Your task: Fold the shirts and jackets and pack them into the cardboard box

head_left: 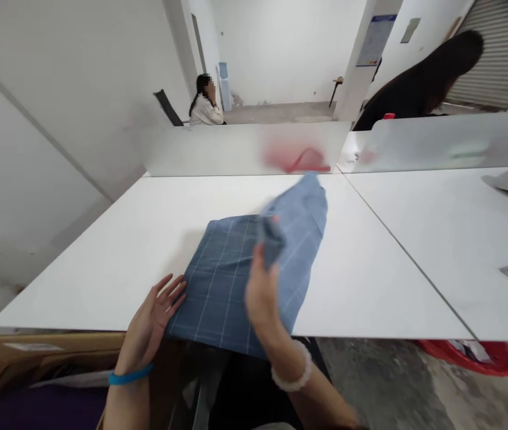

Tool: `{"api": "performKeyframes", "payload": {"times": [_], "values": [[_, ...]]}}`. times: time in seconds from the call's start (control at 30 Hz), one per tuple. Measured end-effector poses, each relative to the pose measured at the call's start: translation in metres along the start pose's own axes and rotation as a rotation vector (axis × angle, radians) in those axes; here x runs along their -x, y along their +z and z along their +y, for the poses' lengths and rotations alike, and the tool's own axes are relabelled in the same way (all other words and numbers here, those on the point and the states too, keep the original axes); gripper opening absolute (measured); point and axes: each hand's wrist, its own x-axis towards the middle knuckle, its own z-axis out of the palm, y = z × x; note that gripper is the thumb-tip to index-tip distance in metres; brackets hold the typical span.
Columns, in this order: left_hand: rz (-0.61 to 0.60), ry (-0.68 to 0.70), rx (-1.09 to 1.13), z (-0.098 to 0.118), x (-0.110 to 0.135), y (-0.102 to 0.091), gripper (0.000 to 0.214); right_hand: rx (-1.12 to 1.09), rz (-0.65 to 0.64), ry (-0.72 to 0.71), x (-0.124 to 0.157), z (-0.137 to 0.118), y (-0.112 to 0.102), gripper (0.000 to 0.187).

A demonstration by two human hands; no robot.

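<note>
"Is the left hand [153,319] held open?"

"Yes, it is laid flat, with the fingers [172,292] spread."

"And the right hand [263,292]?"

"It is raised, bent at the wrist [276,337], its fingertips hidden from view."

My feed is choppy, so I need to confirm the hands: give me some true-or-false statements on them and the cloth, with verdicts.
The left hand wears a blue wristband: true.
The right hand lies flat on the white table: false, it is raised, holding up a fold of the blue checked cloth.
The left hand rests against the blue checked cloth: true.
A red container stands on the white table: false, it is on the floor.
</note>
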Motion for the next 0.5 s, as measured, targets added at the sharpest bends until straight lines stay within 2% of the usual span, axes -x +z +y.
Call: {"api": "performKeyframes", "payload": {"times": [0.07, 0.13, 0.23, 0.3, 0.37, 0.5], "values": [[0.041, -0.055, 0.04, -0.003, -0.001, -0.007, 0.065, 0.22, -0.309, -0.187, 0.028, 0.008, 0.034, 0.063], [0.065, -0.079, 0.007, -0.004, -0.001, -0.011, 0.071, 0.413, -0.593, -0.333, 0.059, 0.019, 0.057, 0.068], [0.05, -0.057, -0.091, -0.001, 0.002, -0.012, 0.075, 0.531, -0.865, -0.477, 0.092, 0.031, 0.063, 0.072], [0.049, -0.016, -0.226, 0.003, 0.001, -0.013, 0.074, 0.53, -0.934, -0.544, 0.099, 0.032, 0.05, 0.068], [0.025, 0.022, -0.42, 0.007, -0.004, -0.015, 0.078, 0.531, -0.923, -0.585, 0.093, 0.032, 0.027, 0.057], [-0.146, 0.031, -0.824, 0.017, -0.025, -0.027, 0.084, 0.663, -0.736, -0.588, 0.069, 0.05, -0.029, 0.041]]}}
